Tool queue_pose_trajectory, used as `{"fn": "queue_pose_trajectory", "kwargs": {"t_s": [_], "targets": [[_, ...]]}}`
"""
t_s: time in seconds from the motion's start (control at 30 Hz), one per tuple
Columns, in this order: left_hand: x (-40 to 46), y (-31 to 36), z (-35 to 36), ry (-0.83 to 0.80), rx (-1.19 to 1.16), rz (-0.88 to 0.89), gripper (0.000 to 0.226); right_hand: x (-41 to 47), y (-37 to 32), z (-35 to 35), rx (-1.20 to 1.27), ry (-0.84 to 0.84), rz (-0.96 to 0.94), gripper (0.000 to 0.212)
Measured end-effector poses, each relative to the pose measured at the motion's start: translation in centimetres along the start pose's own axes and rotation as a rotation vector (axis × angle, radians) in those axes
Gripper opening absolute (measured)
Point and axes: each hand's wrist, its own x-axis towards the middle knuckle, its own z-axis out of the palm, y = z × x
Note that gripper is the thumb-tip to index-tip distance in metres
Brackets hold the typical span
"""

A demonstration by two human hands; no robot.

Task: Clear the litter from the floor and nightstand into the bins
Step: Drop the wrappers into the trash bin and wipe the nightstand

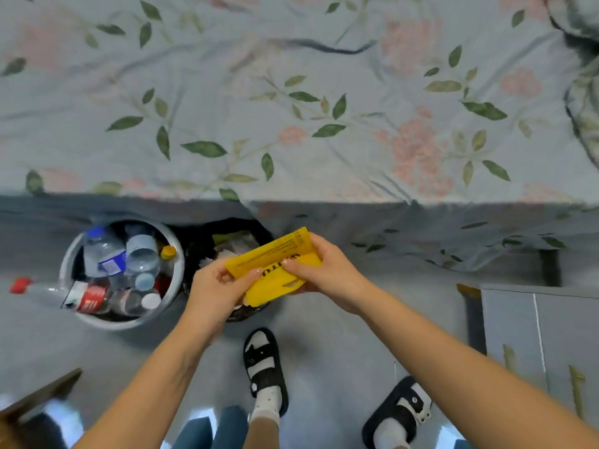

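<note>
Hands pinch a folded yellow bag from both ends, the left hand low and the right hand higher, its long axis slanting between them. It hangs directly above the black-lined bin, beside the white bin of bottles against the bed.

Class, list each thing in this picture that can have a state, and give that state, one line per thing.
Yellow bag: folded, held over the black bin.
Left hand: grips the bag's left edge.
Right hand: pinches the bag's right side.
White bin: full of plastic bottles.
Black bin: lined, holds paper litter.
Red-capped bottle: lying on the floor, left of the white bin.
Bedsheet: spread, hanging over the bed's edge.
</note>
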Motion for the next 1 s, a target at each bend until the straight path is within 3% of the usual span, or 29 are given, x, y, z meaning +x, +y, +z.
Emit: {"fn": "queue_pose_trajectory", "kwargs": {"t_s": [0.13, 0.23, 0.3, 0.37, 0.4, 0.43, 0.5, 0.63, 0.77, 1.0], "targets": [[0.8, -3.3, -4.5, 0.046, 0.102, 0.039, 0.03, 3.0, 1.4, 4.1, -0.074, -0.099, 0.187, 0.025], [1.4, -5.5, -7.9, 0.122, 0.183, 0.179, 0.057, 5.5, 2.0, 5.9, 0.16, -0.261, 0.442, 0.03], [1.7, -6.7, -9.7, 0.146, 0.363, 0.325, 0.049, 7.2, 2.0, 7.1, 0.316, -0.334, 0.547, 0.037], [2.0, -7.8, -11.0, 0.13, 0.499, 0.459, 0.031, 8.6, 2.5, 8.6, 0.158, -0.33, 0.561, 0.029], [2.1, -8.2, -11.3, 0.091, 0.525, 0.486, 0.026, 9.1, 2.8, 9.5, 0.026, -0.289, 0.544, 0.024], [2.2, -8.6, -11.6, 0.035, 0.543, 0.465, 0.023, 9.6, 3.2, 10.3, -0.094, -0.242, 0.522, 0.034], [2.4, -9.2, -12.0, -0.089, 0.596, 0.31, 0.029, 10.7, 4.1, 11.1, -0.308, -0.193, 0.487, 0.043], [2.9, -11.2, -12.3, -0.204, 0.849, 0.076, 0.046, 13.5, 5.8, 10.8, -1.058, -0.116, 0.176, 0.023], [3.9, -12.9, -11.5, -0.08, 1.073, 0.03, 0.036, 16.4, 9.2, 12.0, -1.114, -0.055, -0.131, 0.016], [6.7, -16.7, -10.3, -0.073, 1.204, 0.036, 0.032, 21.5, 17.1, 15.2, -1.692, -0.338, -0.378, 0.034]]}}
